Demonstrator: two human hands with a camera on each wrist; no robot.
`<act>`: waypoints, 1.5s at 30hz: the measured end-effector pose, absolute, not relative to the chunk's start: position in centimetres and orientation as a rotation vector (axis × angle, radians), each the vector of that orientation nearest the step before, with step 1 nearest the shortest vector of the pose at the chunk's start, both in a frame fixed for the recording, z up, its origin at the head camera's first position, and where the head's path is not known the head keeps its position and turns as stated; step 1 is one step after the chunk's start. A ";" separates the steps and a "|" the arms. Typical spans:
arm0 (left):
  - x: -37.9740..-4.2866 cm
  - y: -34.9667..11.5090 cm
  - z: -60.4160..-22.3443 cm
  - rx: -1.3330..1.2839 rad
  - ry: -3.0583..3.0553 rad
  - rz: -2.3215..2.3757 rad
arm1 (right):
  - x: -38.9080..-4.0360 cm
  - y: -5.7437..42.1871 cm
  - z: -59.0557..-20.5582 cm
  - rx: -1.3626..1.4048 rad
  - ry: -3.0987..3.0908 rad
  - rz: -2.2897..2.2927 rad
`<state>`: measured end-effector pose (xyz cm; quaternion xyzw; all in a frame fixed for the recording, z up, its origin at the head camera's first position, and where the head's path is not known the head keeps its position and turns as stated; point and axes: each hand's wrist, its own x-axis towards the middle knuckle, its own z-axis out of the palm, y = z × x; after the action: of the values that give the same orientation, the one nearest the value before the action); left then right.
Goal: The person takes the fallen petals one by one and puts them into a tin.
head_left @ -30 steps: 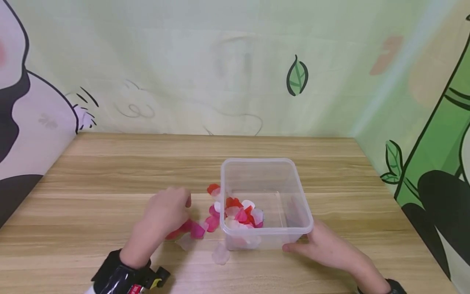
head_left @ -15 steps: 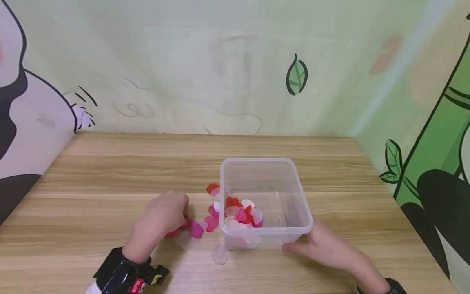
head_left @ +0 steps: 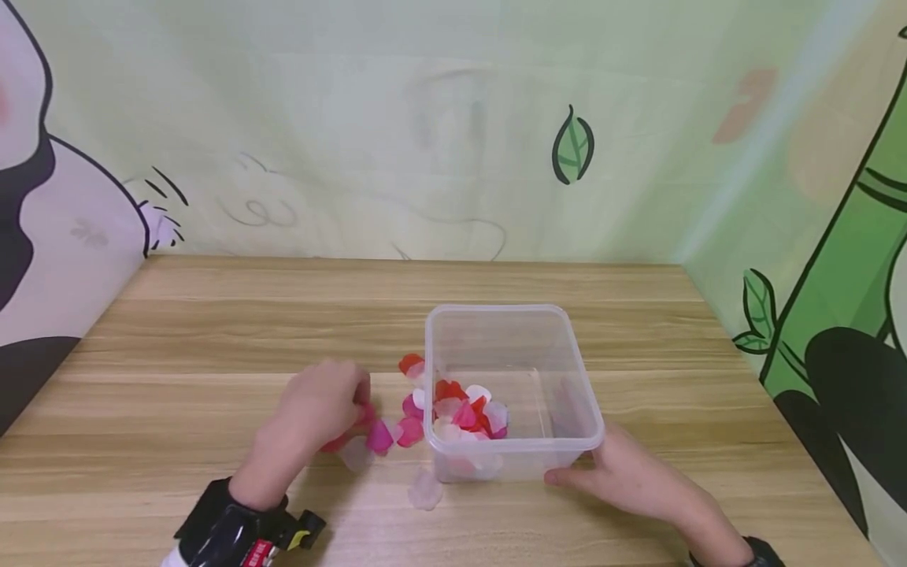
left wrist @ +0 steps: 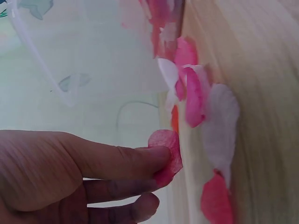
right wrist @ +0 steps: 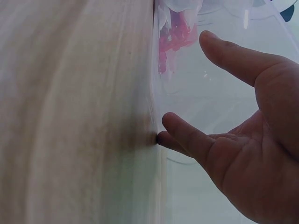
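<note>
Between thumb and fingertips, my left hand (head_left: pixel 319 405) pinches a pink petal (left wrist: pixel 164 156), seen closely in the left wrist view. Just below it on the table lie a magenta petal (head_left: pixel 379 438), a pale petal (head_left: pixel 357 454) and a red-pink petal (left wrist: pixel 217 198). To the right stands a clear plastic container (head_left: pixel 513 461), uncovered and upright, with red, pink and white petals (head_left: pixel 468 413) gathered at its left. My right hand (head_left: pixel 631 476) rests at the container's right front corner, thumb along the front and fingers extended by the side wall.
More petals (head_left: pixel 409 431) lie along the container's left side, with a red petal (head_left: pixel 411 364) farther back. A pale petal (head_left: pixel 425 490) lies by the front left corner. The wooden table (head_left: pixel 283 299) meets a printed backdrop (head_left: pixel 319 126) behind.
My left hand dipped slightly toward the table petals, then rose a little with a pink petal at its fingertips. The magenta petal shifted. The right hand and container stay put.
</note>
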<state>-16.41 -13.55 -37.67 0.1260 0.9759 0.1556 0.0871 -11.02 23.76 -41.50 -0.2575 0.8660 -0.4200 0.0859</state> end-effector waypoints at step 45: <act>-12.5 -7.8 -35.0 1.175 3.272 1.243 | -11.0 23.7 -41.3 -0.746 2.550 -1.273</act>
<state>-12.49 -7.75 -34.99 0.3062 0.8529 0.3239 -0.2717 -10.96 23.72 -41.33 -0.2521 0.8614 -0.4299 0.0976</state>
